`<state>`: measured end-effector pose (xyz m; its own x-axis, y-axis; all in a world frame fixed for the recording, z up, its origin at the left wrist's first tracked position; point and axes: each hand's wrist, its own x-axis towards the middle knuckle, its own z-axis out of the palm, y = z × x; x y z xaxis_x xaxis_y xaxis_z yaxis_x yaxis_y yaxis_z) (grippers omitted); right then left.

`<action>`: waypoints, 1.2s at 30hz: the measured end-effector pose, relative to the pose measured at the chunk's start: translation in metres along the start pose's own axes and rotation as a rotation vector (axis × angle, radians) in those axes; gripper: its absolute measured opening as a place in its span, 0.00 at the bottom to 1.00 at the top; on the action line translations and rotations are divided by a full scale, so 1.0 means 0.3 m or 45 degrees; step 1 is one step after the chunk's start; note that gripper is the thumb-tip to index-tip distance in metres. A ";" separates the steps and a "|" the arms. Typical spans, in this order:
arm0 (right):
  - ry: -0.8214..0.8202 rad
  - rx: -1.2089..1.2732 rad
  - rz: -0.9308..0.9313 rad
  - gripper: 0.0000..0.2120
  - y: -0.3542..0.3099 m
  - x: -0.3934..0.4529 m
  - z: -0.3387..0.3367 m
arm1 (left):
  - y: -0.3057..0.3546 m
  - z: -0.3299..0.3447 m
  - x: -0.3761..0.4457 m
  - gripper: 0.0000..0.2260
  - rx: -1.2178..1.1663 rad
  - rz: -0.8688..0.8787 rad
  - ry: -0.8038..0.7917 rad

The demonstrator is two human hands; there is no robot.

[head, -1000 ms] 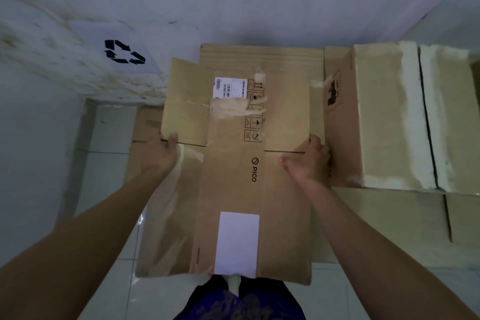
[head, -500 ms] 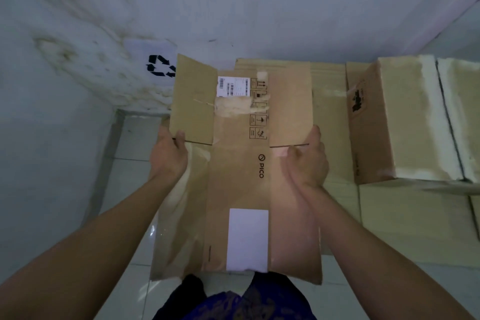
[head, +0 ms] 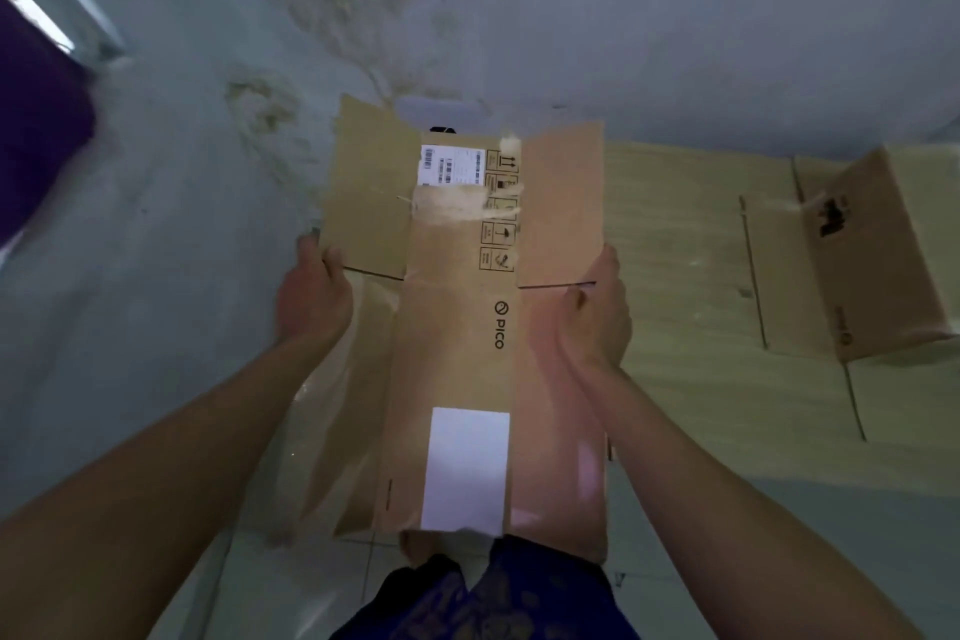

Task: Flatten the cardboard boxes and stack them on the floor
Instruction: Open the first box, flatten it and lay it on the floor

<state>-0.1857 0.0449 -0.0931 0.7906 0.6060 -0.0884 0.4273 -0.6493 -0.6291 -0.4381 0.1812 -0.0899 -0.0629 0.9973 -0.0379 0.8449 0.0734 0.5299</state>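
**Cardboard held flat between both hands**

Brown corrugated cardboard fills the middle of our view: a flattened box (head: 457,343) that we hold up in front of us, long side running away from us, above the floor. Our left hand (head: 311,299) grips its left edge at the crease where the far flap begins, thumb on top and the fingers (head: 310,244) curled round the edge and closed on the board. Our right hand (head: 597,317) clasps the right edge at the matching crease, thumb lying over the top face, the other fingers wrapped underneath and out of sight.

The box is smooth kraft board with a narrow middle panel printed "PICO", a column of handling symbols and a barcode label (head: 451,165) at the far end, a torn strip of tape below that label, and a plain white sticker (head: 465,468) near us. The left side panel looks glossy and creased.

To the right, more flattened cardboard (head: 691,286) lies spread on the floor, against the foot of the wall, and one box (head: 862,265) stands on it, not flattened, near the right edge of the view. The floor (head: 291,582) is pale glossy tile. The wall (head: 675,16) beyond is pale and blotched with stains. A purple shape (head: 36,140) sits at the far left.
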 end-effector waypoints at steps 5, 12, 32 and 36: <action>-0.033 -0.017 -0.044 0.33 -0.115 -0.037 0.140 | -0.119 -0.024 0.112 0.12 -0.024 -0.038 -0.008; -0.080 -0.017 -0.036 0.33 -0.194 0.058 0.402 | -0.221 0.094 0.312 0.11 -0.041 -0.046 -0.101; -0.255 -0.012 0.186 0.32 0.463 0.532 1.771 | -0.868 1.330 0.925 0.13 -0.006 -0.112 -0.345; -0.262 -0.019 0.234 0.31 0.652 0.618 2.033 | -1.057 1.617 1.011 0.13 0.014 -0.059 -0.390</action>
<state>-0.2232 0.3106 -0.7036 0.7503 0.5568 -0.3564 0.2922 -0.7629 -0.5768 -0.4673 0.4610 -0.6803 0.0602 0.9468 -0.3163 0.8505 0.1172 0.5127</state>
